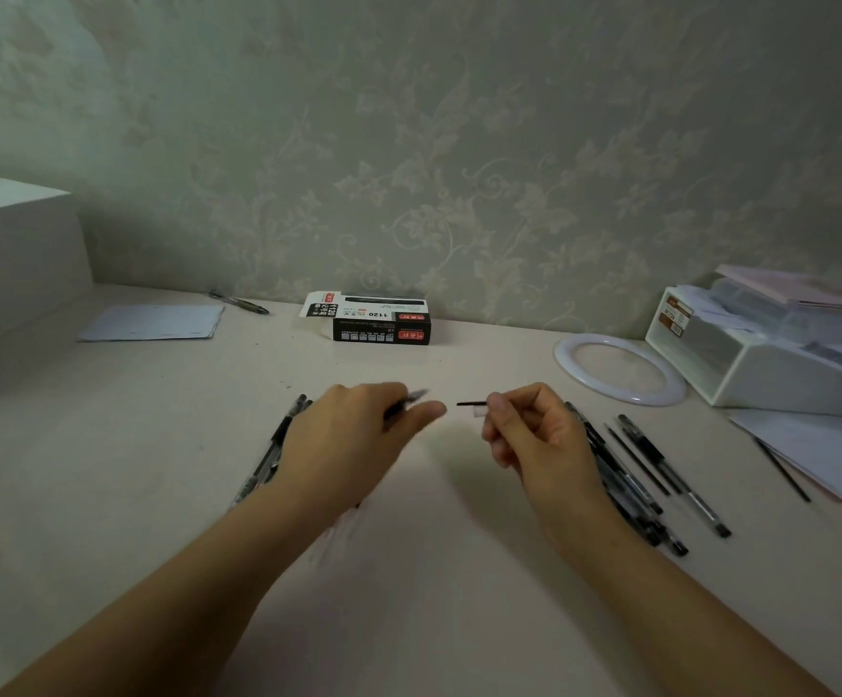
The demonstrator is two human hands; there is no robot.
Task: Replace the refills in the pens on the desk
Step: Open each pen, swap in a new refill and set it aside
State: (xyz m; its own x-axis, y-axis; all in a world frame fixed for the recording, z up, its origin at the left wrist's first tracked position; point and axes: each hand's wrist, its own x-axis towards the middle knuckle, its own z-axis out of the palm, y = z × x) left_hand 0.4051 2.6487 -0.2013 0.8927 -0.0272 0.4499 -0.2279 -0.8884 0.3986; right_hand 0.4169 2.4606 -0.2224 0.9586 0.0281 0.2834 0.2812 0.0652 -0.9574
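Hands first, as I see them above the desk (408, 570): the left hand (353, 435) curls around a blurred pen (408, 400), its tip poking toward the right hand (529, 430), which pinches a thin black refill (469, 403) with a clear end. The two tips sit near each other, apart. Left of the left hand lie a few pens (273, 445); right of the right hand lies a larger group of pens (645, 475). Beyond the hands, by the wall, I see the refill box (378, 324).
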